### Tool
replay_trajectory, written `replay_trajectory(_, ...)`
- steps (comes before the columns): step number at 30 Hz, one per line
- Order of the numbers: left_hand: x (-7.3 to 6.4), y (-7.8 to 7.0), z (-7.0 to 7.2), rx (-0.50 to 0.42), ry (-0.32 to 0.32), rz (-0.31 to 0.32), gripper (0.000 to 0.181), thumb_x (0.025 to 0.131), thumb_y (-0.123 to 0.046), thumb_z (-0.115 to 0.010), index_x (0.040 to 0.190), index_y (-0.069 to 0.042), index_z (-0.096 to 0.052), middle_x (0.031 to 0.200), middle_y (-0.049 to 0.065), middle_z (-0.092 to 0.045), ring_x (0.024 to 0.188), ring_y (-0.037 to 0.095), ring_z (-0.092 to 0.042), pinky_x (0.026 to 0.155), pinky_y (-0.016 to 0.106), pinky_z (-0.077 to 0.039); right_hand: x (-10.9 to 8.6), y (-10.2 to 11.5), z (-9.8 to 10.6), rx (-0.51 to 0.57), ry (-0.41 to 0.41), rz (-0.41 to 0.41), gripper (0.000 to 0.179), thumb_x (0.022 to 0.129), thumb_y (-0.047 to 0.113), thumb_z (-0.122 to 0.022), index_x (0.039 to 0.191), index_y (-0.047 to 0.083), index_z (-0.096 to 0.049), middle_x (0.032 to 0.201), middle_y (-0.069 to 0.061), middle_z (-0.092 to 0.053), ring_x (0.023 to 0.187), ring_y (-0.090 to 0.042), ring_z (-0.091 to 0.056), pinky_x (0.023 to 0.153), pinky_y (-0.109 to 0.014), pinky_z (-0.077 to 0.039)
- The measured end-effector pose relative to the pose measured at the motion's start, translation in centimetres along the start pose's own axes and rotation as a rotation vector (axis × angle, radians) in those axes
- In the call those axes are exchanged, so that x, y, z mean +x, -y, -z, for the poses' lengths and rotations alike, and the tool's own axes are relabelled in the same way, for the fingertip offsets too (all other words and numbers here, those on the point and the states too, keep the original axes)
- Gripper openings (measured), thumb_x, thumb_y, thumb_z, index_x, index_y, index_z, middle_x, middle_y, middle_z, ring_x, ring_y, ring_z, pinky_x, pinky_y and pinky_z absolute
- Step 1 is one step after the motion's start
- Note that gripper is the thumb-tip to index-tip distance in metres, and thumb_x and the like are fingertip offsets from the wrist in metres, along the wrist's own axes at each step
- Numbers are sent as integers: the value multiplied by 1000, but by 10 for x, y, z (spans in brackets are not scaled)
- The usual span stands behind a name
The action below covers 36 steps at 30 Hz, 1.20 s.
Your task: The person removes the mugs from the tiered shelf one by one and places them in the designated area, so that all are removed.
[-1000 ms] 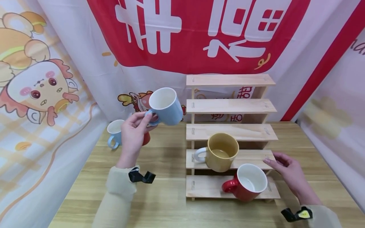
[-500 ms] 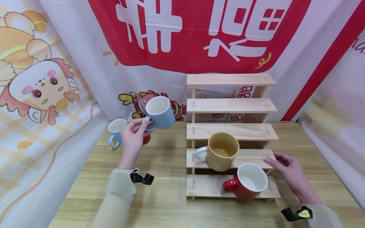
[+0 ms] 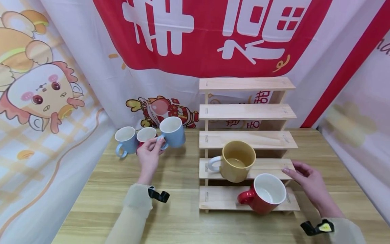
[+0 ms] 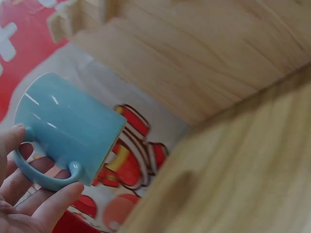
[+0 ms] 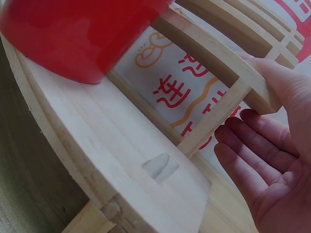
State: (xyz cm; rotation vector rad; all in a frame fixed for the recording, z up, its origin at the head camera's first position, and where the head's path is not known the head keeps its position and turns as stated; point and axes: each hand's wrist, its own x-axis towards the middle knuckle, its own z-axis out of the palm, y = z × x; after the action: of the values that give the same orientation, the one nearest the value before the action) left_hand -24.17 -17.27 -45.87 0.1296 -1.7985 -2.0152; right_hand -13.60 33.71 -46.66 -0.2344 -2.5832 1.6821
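Observation:
In the head view my left hand (image 3: 149,157) grips a light blue mug (image 3: 173,135) by its handle. That mug is nearly upright with its white inside facing up; whether its base touches the table cannot be told. Partly behind the hand stands a red mug (image 3: 147,134), and left of it another blue mug (image 3: 125,139). My right hand (image 3: 307,183) holds the right end of the second-lowest plank of a wooden tiered rack (image 3: 248,139), thumb on top. In the right wrist view its other fingers (image 5: 252,167) lie loosely below the plank end.
A yellow mug (image 3: 237,162) with a white handle stands on the second-lowest plank. On the lowest plank sits a red mug (image 3: 268,195), handle to the left. Printed cloth (image 3: 158,81) hangs behind and at both sides of the wooden table (image 3: 179,210).
My left hand has lowered the blue mug toward the table, beside the red one, after moving it slightly left. More of the red mug now shows. The right hand stays put.

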Motion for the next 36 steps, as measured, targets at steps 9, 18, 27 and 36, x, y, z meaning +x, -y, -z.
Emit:
replay_trajectory(9,-5,30,2,68,-53,37,25,94,-12,-76,107,9,-71,103,24,-73,101,40,-70,78,45,-61,0,1,0,14,1,14,53,97,32,-73,132,-4,-57,107,14,-63,96,-1,-59,78,-15,-55)
replay_trajectory(18,-7,48,8,64,-107,104,29,94,-19,-78,107,6,-72,106,23,-73,98,32,-72,83,46,-59,0,-1,-1,12,-2,0,57,97,32,-73,135,-7,-54,107,17,-62,97,1,-58,79,-14,-54)
replay_trajectory(27,-3,57,10,70,-170,127,29,91,-22,-81,105,2,-75,107,16,-75,96,26,-73,84,45,-59,-1,-2,-1,-5,-1,-17,60,97,35,-72,137,-5,-53,109,15,-60,98,0,-56,78,-14,-54)
replay_trajectory(36,-3,60,11,85,-192,131,31,90,-20,-81,111,3,-74,107,21,-73,93,23,-73,83,43,-60,0,-2,-1,-13,-1,-27,62,98,33,-71,139,-8,-50,109,17,-58,98,2,-55,78,-13,-53)
